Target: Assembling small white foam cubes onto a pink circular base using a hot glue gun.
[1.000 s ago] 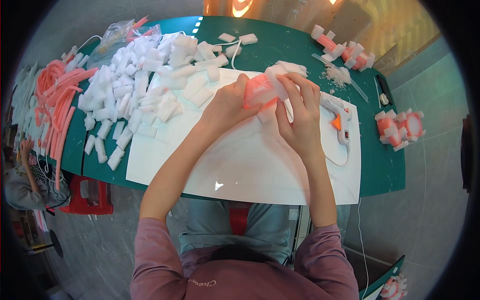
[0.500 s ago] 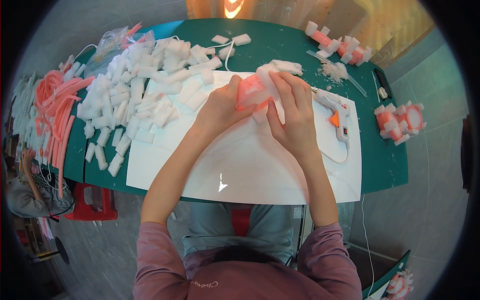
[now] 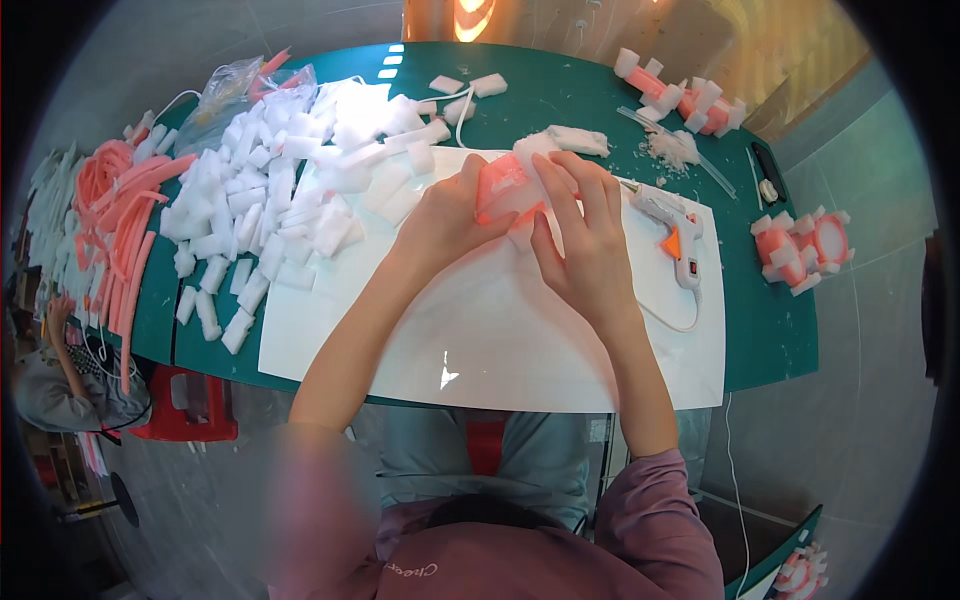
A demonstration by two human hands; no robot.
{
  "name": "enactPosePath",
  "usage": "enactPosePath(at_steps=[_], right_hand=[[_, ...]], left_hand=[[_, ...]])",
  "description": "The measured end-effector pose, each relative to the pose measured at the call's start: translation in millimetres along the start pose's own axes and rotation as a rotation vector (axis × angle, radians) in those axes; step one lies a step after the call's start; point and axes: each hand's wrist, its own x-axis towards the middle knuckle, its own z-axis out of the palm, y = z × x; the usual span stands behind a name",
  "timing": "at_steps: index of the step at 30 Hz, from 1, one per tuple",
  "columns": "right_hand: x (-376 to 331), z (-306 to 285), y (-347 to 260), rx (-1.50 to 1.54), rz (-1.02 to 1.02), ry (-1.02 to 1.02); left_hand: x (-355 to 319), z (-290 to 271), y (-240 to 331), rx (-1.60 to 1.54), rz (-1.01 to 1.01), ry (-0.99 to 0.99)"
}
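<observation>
I see both hands—left hand [image 3: 448, 215], right hand [image 3: 585, 245]—pinching white blocks onto a pink foam ring [image 3: 503, 190] mid-table; finished rings [image 3: 800, 245] far right, a block pile [image 3: 270, 200] left—much remains.

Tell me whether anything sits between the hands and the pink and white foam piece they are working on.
Nothing visible does. The left hand and the right hand both grip the pink and white foam piece directly, above the white sheet. The glue gun lies apart, to the right of the hands.
</observation>
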Motion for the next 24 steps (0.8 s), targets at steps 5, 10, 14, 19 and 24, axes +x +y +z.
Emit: enactPosePath(at_steps=[5, 10, 14, 19, 24], right_hand=[[0.1, -0.6, 1.3, 0.005, 0.032, -0.043], [0.6, -1.3, 4.0, 0.045, 0.031, -0.028], [0.9, -2.2, 4.2, 0.053, 0.035, -0.038], [1.1, -4.7, 2.6, 0.04, 0.036, -0.057], [1.5, -5.6, 3.9, 0.114, 0.087, -0.055]], left_hand=[[1.6, 0.1, 0.5, 0.03, -0.019, -0.004], [1.8, 0.2, 2.7, 0.017, -0.019, -0.011], [1.0, -0.6, 4.9, 0.015, -0.064, -0.005], [0.9, -0.9, 4.9, 0.01, -0.065, -0.016], [2.0, -0.8, 4.9, 0.0, -0.045, -0.014]])
